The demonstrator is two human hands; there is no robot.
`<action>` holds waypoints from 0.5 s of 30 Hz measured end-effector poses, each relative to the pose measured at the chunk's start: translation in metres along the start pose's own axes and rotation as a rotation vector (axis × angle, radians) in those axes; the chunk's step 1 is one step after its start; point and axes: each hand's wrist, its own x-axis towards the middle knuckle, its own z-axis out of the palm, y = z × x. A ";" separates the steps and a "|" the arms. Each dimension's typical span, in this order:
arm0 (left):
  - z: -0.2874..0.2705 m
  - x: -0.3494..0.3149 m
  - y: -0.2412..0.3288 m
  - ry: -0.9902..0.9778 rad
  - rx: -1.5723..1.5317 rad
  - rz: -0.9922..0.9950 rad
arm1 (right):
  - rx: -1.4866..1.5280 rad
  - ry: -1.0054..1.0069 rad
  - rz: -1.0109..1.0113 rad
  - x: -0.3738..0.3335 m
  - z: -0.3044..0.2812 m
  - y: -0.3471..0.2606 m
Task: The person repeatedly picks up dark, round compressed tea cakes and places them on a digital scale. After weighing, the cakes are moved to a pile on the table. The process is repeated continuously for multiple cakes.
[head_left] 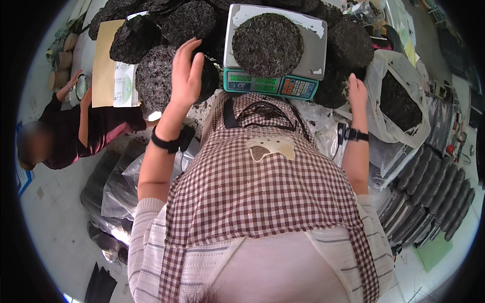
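Observation:
A round, dark cake of dried seaweed [268, 45] lies flat on the steel pan of a digital scale [316, 59], whose green-lit display and keypad face me. My left hand [187, 76] is raised left of the scale, fingers stretched and empty, over another seaweed cake [154, 78]. I cannot tell whether it touches that cake. To the right of the scale, my right hand [357, 93] is held up edge-on with its fingers extended and nothing visible in them. It is near a seaweed cake [350, 43] and an opened plastic bag [376, 83].
More seaweed cakes [189, 22] are heaped behind and left of the scale. A tan cardboard piece with labelled sheets [108, 65] stands at the left. Beyond it, a person in dark clothes [76, 126] holds a clear round container [81, 86]. Black packed bundles [434, 177] are stacked at the right.

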 end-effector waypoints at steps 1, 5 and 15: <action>0.018 0.008 -0.003 0.021 0.005 0.010 | 0.017 0.022 -0.135 0.007 0.014 -0.026; 0.071 0.033 -0.010 0.085 0.113 -0.019 | 0.010 -0.030 -0.546 0.007 0.042 -0.148; 0.162 0.021 -0.037 0.047 0.244 -0.072 | 0.065 -0.075 -0.651 -0.043 0.129 -0.164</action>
